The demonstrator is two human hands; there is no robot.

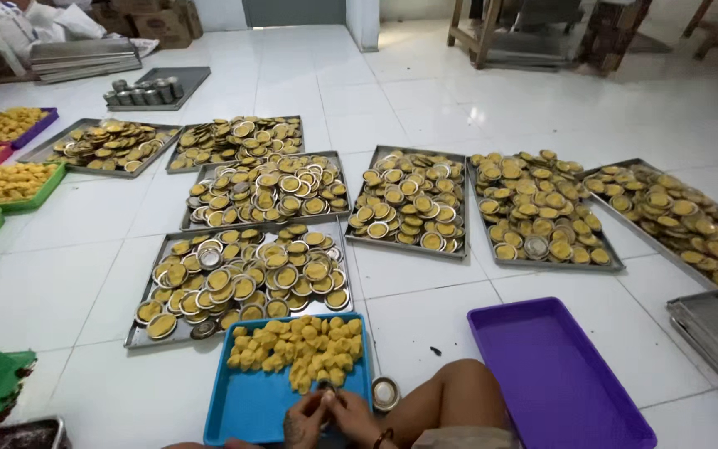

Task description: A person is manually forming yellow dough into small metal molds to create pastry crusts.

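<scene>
Metal mould point(328, 391) between both hands' fingertips point(319, 405).

Seven metal trays point(409, 199) of filled tins lie on the floor. One blue tray point(247, 403) holds yellow cakes; one purple tray point(554, 374) sits beside it. Three green trays point(18, 195) stand left.

A small round metal mould point(328, 391), pinched between both hands (its contents hidden), sits over the blue tray's point(247, 407) near right corner.
</scene>
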